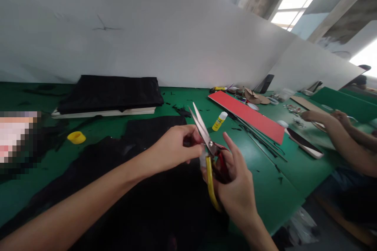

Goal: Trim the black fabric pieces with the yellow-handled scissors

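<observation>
Steel-bladed scissors (211,146) with yellow and red handles, blades parted, held above soft-looking black cloth (156,128) on a green tabletop (265,168)
Right hand (237,188) grasping the handles; left hand (176,145) with fingertips drawn together beside the pivot — whether on anything cannot be told. The scissors should prove stiff, fairly light, sharp — best gripped by the smooth loops

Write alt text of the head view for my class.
The right hand holds slightly open scissors, the left hand beside the blades. On the green table: folded black cloth, yellow tube, red strip; another person's arms at right.
</observation>
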Demonstrator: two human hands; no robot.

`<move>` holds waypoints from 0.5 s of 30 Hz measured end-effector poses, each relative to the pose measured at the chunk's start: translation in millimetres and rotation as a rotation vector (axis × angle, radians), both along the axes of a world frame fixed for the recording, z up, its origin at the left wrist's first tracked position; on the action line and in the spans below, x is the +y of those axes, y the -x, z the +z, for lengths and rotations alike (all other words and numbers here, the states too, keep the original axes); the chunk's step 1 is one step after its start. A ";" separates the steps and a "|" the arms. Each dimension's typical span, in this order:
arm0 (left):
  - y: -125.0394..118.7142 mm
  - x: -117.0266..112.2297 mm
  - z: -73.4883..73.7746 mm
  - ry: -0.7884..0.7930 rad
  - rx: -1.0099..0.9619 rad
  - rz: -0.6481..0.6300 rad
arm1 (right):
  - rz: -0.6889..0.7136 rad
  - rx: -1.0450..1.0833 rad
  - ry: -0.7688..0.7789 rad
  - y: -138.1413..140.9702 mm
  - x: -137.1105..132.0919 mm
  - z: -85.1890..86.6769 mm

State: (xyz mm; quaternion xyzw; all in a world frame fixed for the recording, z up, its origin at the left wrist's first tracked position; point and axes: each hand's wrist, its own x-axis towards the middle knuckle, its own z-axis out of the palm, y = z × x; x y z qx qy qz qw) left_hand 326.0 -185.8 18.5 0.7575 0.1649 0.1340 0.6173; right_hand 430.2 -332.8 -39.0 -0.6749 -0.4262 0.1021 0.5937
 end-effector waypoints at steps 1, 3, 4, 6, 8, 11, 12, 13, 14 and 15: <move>0.9 2.0 1.1 -0.049 0.019 -0.019 | 0.027 0.021 -0.001 -1.5 -0.2 -0.3; 4.2 8.9 4.0 -0.182 0.045 -0.033 | 0.049 0.063 -0.013 -6.7 -1.0 0.7; 6.2 13.4 5.4 -0.248 0.055 -0.020 | 0.047 0.082 -0.025 -10.8 -1.4 1.6; 10.1 22.8 7.1 -0.345 0.077 0.024 | 0.030 0.117 -0.050 -22.1 -2.1 2.8; 12.7 30.0 6.1 -0.388 0.126 0.035 | 0.008 0.160 -0.068 -36.6 -2.0 1.6; 14.0 32.6 0.9 -0.409 0.219 -0.059 | -0.027 0.230 -0.075 -59.5 -0.5 -6.2; 14.1 31.5 -1.1 -0.408 0.240 -0.101 | -0.038 0.251 -0.071 -66.1 0.1 -9.9; 14.1 30.0 -2.9 -0.408 0.256 -0.138 | -0.047 0.275 -0.065 -71.7 0.6 -13.5; 14.2 28.4 -4.4 -0.410 0.268 -0.168 | -0.051 0.298 -0.059 -76.2 0.9 -17.0; 14.3 27.0 -5.6 -0.415 0.275 -0.187 | -0.053 0.319 -0.053 -79.7 1.1 -19.9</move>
